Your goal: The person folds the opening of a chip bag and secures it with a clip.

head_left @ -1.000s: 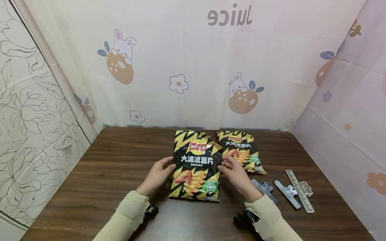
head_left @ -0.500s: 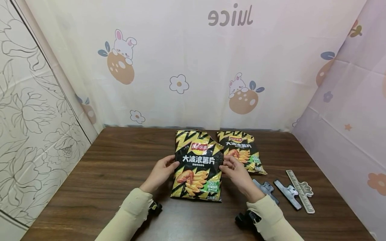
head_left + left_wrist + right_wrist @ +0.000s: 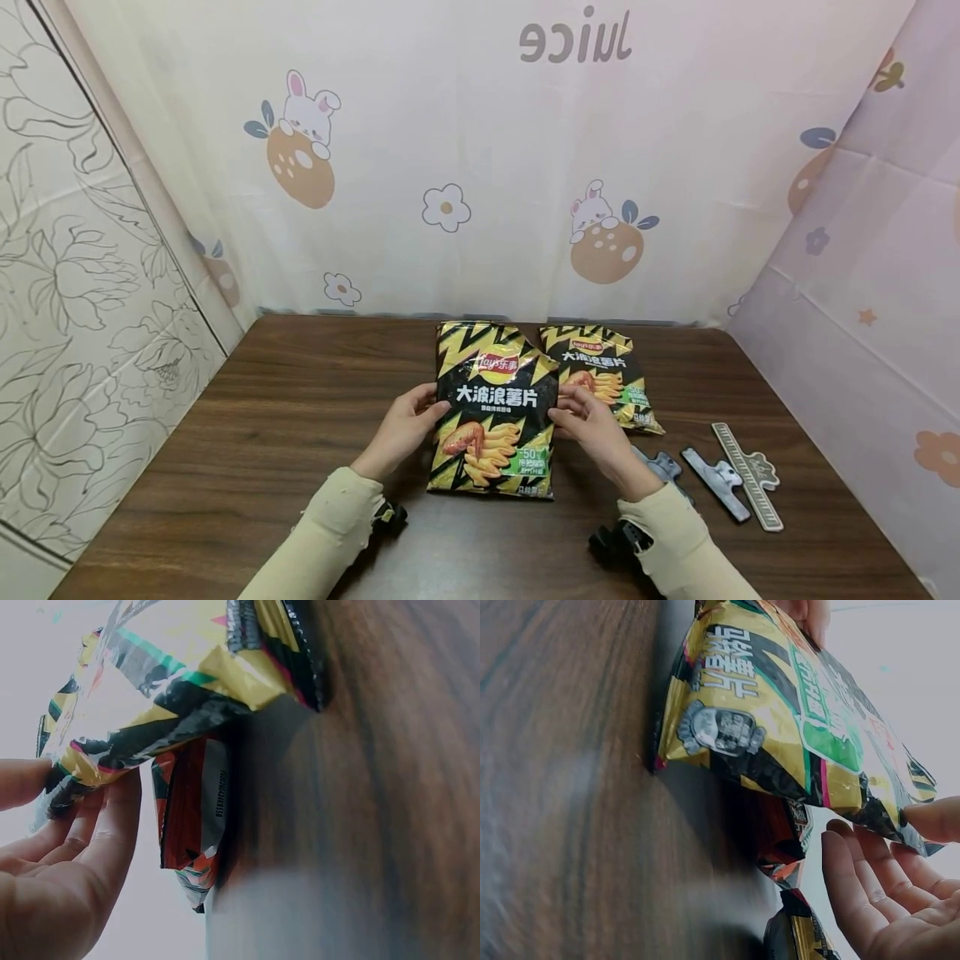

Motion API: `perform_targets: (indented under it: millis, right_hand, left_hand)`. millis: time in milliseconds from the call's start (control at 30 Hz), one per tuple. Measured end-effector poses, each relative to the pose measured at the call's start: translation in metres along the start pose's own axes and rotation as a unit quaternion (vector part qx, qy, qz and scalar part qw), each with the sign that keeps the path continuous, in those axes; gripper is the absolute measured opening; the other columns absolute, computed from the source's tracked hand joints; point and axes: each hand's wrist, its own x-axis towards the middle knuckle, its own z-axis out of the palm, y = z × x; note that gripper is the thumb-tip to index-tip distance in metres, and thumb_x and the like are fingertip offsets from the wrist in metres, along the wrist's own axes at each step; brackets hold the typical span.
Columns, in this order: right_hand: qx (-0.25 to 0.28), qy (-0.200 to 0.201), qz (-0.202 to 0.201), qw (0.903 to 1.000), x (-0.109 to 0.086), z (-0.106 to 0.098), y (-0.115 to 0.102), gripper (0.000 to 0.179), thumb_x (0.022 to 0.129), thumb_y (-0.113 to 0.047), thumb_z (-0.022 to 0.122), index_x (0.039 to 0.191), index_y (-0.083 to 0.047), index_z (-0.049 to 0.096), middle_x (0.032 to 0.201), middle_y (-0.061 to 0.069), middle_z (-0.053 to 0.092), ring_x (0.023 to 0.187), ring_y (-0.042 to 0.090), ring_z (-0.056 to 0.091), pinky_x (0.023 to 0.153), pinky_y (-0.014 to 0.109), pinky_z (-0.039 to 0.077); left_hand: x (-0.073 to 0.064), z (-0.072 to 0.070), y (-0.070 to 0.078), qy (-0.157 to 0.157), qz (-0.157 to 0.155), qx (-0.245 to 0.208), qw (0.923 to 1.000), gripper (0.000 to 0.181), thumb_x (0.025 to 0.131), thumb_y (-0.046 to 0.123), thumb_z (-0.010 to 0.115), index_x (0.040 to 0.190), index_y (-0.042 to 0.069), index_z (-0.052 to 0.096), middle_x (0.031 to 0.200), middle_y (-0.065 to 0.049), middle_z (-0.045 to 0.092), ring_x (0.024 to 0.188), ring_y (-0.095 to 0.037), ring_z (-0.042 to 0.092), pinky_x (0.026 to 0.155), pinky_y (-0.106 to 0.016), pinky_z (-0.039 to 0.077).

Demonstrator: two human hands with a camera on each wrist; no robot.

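Observation:
A black-and-yellow bag of potato chips [image 3: 495, 417], its top right corner cut away, is held between both hands, front face up and tilted. My left hand [image 3: 405, 429] pinches its left edge, thumb on the front and fingers behind. On the opposite edge, my right hand [image 3: 596, 433] grips it the same way. In the right wrist view, the bag's [image 3: 765, 712] lower end is close to the table; I cannot tell whether it touches. A second, matching chip bag [image 3: 600, 367] lies behind my right hand, partly covered.
To the right lie a blue-grey clip [image 3: 663, 467] partly hidden by my right hand, a grey clip [image 3: 716, 483] and a long pale clip [image 3: 750, 479]. A red-orange packet [image 3: 187, 810] stands behind the held bag. Printed curtains [image 3: 450, 125] hang beyond the brown table [image 3: 300, 367].
Both hands and the held chip bag have shifted slightly to the right. The other bag and the clips stay where they were.

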Motion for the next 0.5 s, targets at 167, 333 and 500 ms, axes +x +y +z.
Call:
perform_targets:
  millis: [167, 333, 500]
  right_hand:
    - [0.0, 0.014, 0.0, 0.9999, 0.003, -0.003, -0.003, 0.045, 0.1, -0.014, 0.057, 0.139, 0.003, 0.045, 0.127, 0.023, 0.059, 0.095, 0.005, 0.064, 0.089, 0.038, 0.056]
    - [-0.017, 0.046, -0.009, 0.9988, 0.006, -0.004, -0.008, 0.041, 0.1, -0.019, 0.057, 0.135, 0.001, 0.05, 0.124, 0.022, 0.06, 0.094, 0.008, 0.064, 0.088, 0.035, 0.056]
    - [-0.037, 0.079, -0.008, 0.9961, 0.012, -0.002, -0.013, 0.04, 0.1, -0.028, 0.057, 0.133, -0.004, 0.055, 0.127, 0.019, 0.06, 0.099, 0.016, 0.066, 0.091, 0.039, 0.055]
  left_hand:
    - [-0.002, 0.0, 0.0, -0.004, 0.004, 0.002, 1.0, 0.038, 0.098, 0.019, 0.06, 0.131, 0.0, 0.057, 0.118, -0.017, 0.065, 0.104, -0.022, 0.062, 0.086, -0.036, 0.053]
    - [-0.003, -0.001, 0.001, -0.008, 0.01, -0.006, 0.9999, 0.04, 0.097, 0.021, 0.061, 0.131, 0.0, 0.057, 0.119, -0.017, 0.065, 0.104, -0.021, 0.063, 0.087, -0.037, 0.053]
    - [-0.003, -0.001, 0.0, -0.011, 0.031, 0.003, 0.9994, 0.042, 0.098, 0.022, 0.06, 0.131, -0.003, 0.055, 0.117, -0.017, 0.065, 0.101, -0.017, 0.063, 0.085, -0.036, 0.054]
